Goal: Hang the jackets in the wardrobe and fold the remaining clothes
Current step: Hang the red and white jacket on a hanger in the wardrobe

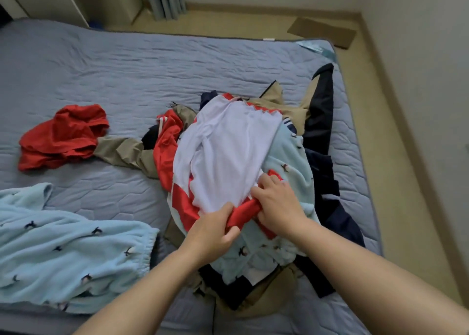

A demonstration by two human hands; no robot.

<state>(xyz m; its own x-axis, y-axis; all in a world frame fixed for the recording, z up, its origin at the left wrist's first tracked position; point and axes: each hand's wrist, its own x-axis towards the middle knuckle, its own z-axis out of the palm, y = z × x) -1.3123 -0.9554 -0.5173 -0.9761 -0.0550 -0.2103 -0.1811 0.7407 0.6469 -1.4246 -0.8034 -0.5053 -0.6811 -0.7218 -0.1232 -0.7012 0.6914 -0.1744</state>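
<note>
Fingers [266,183] of the left hand [212,230] and right hand [278,207] grip the white garment [228,152] by its red hem [245,214], atop the pile [291,157] on the bed [127,68].

The quilted bed [101,63] carries a clothes pile [228,144], red garment [63,136], blue fleece [63,246].

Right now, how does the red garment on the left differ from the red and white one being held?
The red garment is all red; the red and white garment shows mostly white. The red garment lies aside on the mattress; the red and white garment tops the pile, gripped by left hand and right hand. Both are unfolded.
</note>
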